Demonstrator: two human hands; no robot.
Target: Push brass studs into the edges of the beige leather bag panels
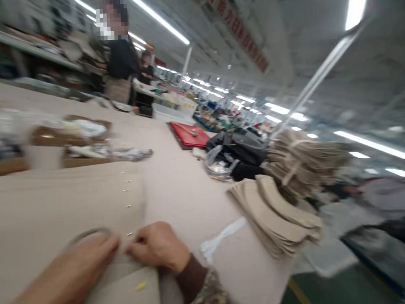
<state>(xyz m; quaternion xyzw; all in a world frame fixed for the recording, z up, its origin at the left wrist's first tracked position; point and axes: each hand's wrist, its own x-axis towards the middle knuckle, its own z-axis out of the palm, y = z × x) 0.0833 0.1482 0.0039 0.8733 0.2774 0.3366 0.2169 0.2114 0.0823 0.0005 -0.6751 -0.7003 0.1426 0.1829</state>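
Observation:
Beige fabric (68, 201) lies spread over the table at the left, with several small shiny pins or staples in a row along its right side. My left hand (93, 258) rests low on the fabric, fingers drawn together at its surface near that row. A thin dark curved thing (89, 233) shows just behind those fingers; its kind is unclear. Just right of it, my right hand (161, 246) has its fingers curled and thumb pinched on the fabric's edge. Below the hands is a beige panel (127, 292) with a small yellow mark (140, 286).
Stacked beige cut pieces (274, 211) lie at the right table edge, with a tied bundle (305, 161) behind. A white strip (222, 238), a black bag (238, 148), a red folder (190, 134) and cardboard boxes (86, 162) are on the table (177, 193). A person (121, 57) stands beyond.

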